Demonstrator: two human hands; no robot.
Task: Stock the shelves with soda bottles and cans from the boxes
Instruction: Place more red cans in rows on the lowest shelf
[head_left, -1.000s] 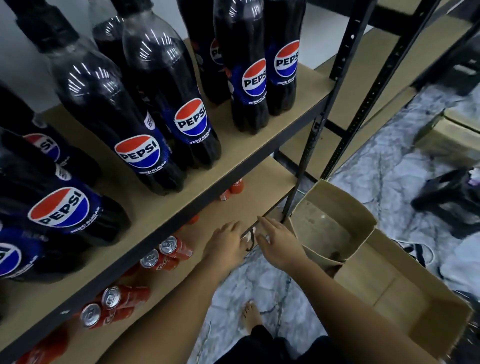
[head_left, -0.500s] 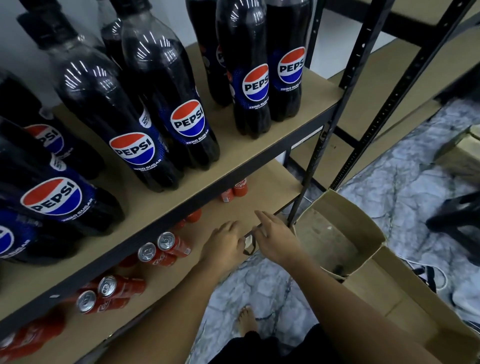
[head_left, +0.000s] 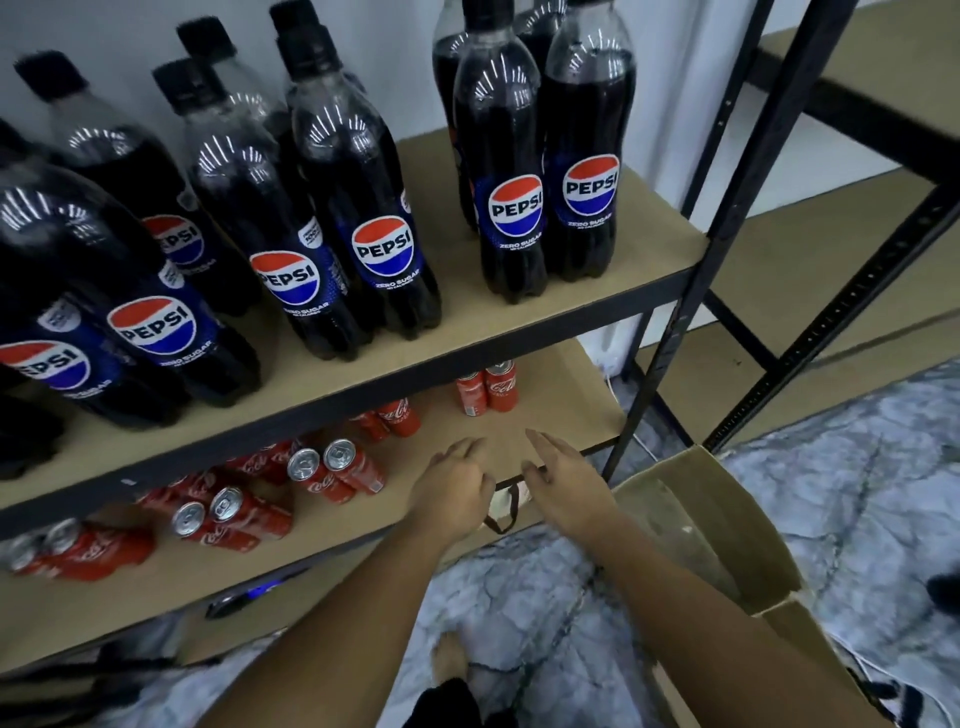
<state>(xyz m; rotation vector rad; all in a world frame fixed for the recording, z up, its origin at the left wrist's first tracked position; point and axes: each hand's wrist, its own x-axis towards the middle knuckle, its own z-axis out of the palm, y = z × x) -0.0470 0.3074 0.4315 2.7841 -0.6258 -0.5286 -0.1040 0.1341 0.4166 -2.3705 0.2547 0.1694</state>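
Head view: looking down at a metal rack with two board shelves, a person's two bare arms reaching in from below.

Far left and across the upper shelf (head_left: 571, 306) stand Pepsi bottles (head_left: 384, 249), upright, dark and full, black caps on. Below them on the lower shelf (head_left: 561, 410) sit red Coca-Cola cans (head_left: 358, 470) in loose pairs, silver tops showing, and one pair stands apart further right.

At the centre, the left hand (head_left: 452, 493) hovers palm down over the front edge of the lower shelf, fingers loosely bent, holding nothing. Just beside it a black strap (head_left: 509, 512) loops down from the shelf edge (what it belongs to cannot be told). The right hand (head_left: 566, 483) lies next to it, fingers nearly straight, also holding nothing.

To the right, on the marbled floor (head_left: 857, 493), an open cardboard box (head_left: 779, 582) leans by the rack post. No stock shows in the part of it you can see.

Judging by their look, full bottles will be heavy and smooth, so wrap your hand round the narrow waist or the neck under the cap. Cans are light and thin-walled, so circle the body and do not squeeze.
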